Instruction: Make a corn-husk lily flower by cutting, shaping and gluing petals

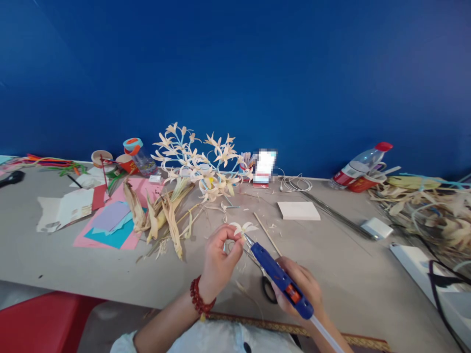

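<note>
Between the thumb and fingers of my left hand [221, 250] is a small pale husk flower [243, 228], its petals spread. My right hand [301, 284] is wrapped round a blue hot glue gun [275, 272] with a clear glue stick [326, 334] poking from its back end. The gun's metal nozzle meets the underside of the flower or stops just short of it; I cannot tell which. Below the gun lie scissors [270, 290] with black handles, partly hidden. Beyond my hands stands a branching spray of similar pale flowers [206, 169] on light blue stems.
Dried corn husks [171, 220] and coloured paper [110, 218] lie to the left. A phone [265, 166] leans at the back. To the right are a white card [299, 211], thin wires [334, 213], a tilted plastic bottle [362, 164], a husk pile [434, 206] and a power strip [415, 272].
</note>
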Tool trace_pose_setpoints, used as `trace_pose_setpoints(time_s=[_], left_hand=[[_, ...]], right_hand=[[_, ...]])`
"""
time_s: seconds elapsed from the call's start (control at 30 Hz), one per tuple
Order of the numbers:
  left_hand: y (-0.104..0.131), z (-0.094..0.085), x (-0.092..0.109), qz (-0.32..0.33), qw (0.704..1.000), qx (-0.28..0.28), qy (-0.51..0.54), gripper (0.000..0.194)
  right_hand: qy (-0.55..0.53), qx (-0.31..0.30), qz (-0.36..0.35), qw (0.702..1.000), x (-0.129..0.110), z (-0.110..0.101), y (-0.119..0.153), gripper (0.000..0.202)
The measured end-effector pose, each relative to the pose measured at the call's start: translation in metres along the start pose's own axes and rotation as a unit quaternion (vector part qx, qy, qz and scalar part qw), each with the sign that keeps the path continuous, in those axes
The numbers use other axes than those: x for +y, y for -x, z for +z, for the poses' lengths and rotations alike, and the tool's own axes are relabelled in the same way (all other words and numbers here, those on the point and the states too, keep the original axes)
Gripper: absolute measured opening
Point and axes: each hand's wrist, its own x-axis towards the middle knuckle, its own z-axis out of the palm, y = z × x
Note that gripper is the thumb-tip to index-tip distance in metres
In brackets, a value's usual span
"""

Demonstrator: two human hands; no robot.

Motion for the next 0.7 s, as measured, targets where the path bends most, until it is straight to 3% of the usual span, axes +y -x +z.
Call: trace_pose_setpoints(time_s=[0.7], left_hand=[[0.0008, 0.0000, 0.0001, 0.000, 1.000, 0.006, 0.003, 0.011]], right_hand=[[-0.006, -0.018, 0.012, 1.000, 0.0026, 0.0025, 0.0032, 0.019]])
